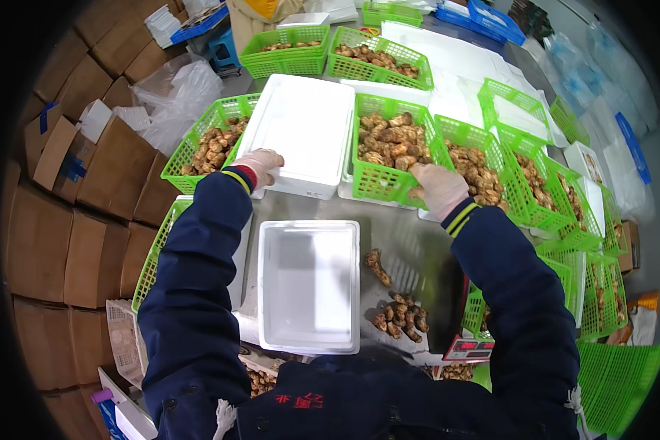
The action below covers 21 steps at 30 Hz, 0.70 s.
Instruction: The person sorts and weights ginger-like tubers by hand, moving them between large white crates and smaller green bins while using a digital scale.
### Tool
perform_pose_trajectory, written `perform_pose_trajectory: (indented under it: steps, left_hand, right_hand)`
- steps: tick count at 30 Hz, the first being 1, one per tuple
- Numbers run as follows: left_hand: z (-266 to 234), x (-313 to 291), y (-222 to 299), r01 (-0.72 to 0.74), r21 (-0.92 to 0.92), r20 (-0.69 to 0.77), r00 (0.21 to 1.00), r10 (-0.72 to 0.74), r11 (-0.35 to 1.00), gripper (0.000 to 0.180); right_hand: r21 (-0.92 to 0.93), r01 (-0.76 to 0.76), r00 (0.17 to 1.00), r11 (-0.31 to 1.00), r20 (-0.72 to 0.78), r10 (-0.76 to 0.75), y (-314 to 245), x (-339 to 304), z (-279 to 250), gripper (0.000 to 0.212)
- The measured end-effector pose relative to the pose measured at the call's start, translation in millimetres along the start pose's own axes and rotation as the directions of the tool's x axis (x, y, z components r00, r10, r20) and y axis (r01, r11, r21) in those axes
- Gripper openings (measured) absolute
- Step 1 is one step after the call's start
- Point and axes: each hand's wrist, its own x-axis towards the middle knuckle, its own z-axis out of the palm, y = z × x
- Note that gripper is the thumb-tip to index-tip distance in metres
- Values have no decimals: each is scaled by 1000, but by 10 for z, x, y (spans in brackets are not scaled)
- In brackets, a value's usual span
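My left hand, in a pale glove, curls round the near left corner of a closed white foam box. At the near right corner of a green basket is my right hand, also gloved, its fingers bent against the rim. Knobbly brown mushrooms fill that basket. Between my forearms an open white foam box stands with nothing inside. To its right, on the metal table, lie a single mushroom and a small heap of mushrooms.
More green baskets of mushrooms line the left, back and right. A scale with a red display sits by my right forearm. Brown cartons are stacked at the left. Someone in pale clothing stands across the table.
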Motion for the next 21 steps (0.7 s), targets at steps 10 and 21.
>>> perform_pose_trajectory:
  steps: [10,21]
  left_hand:
    - [5,-186,-246,31,-297,47,999,-18,954,50]
    - [89,-322,-262,-68,-265,-21,998,65,962,44]
  right_hand:
    - [-38,91,991,995,-92,-94,171,19,226,26]
    - [-54,84,989,995,-116,-90,47,44,338,28]
